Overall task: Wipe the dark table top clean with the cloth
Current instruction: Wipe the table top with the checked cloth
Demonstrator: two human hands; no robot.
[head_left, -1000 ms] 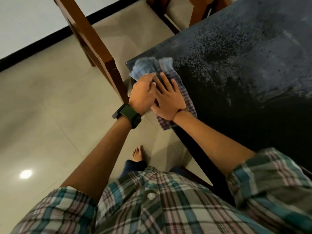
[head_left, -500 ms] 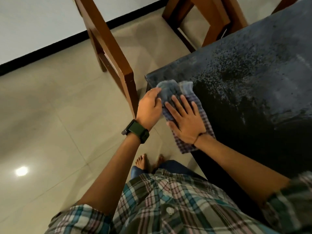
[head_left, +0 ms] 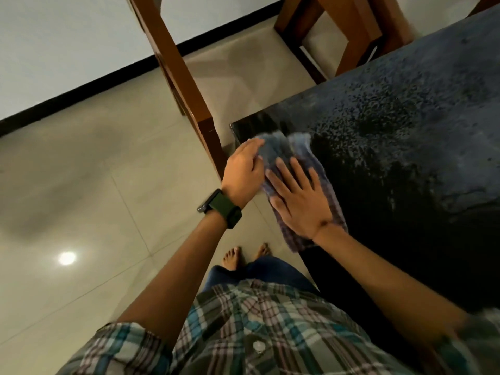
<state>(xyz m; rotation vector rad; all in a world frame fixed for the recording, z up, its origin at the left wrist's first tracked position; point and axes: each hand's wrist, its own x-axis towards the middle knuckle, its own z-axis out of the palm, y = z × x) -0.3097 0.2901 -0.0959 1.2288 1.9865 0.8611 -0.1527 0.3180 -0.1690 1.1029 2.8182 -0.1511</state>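
Observation:
A checked blue-grey cloth (head_left: 300,147) lies along the left edge of the dark table top (head_left: 405,147), close to its near corner. My right hand (head_left: 299,197) is spread flat on the cloth, fingers apart, pressing it down. My left hand (head_left: 244,170), with a dark watch on the wrist, curls over the cloth's left edge at the table's rim. The table's far part looks dusty and speckled; the part nearer me is darker and glossy.
A wooden chair (head_left: 184,85) stands just left of the table corner, and another wooden chair (head_left: 351,36) is at the far side. Pale floor tiles (head_left: 81,185) spread to the left. My bare feet (head_left: 244,257) stand by the table's edge.
The view has shifted, so hands and cloth sit lower and further right in frame. My left hand moved off my right hand to the cloth's left edge; the cloth stays near the corner.

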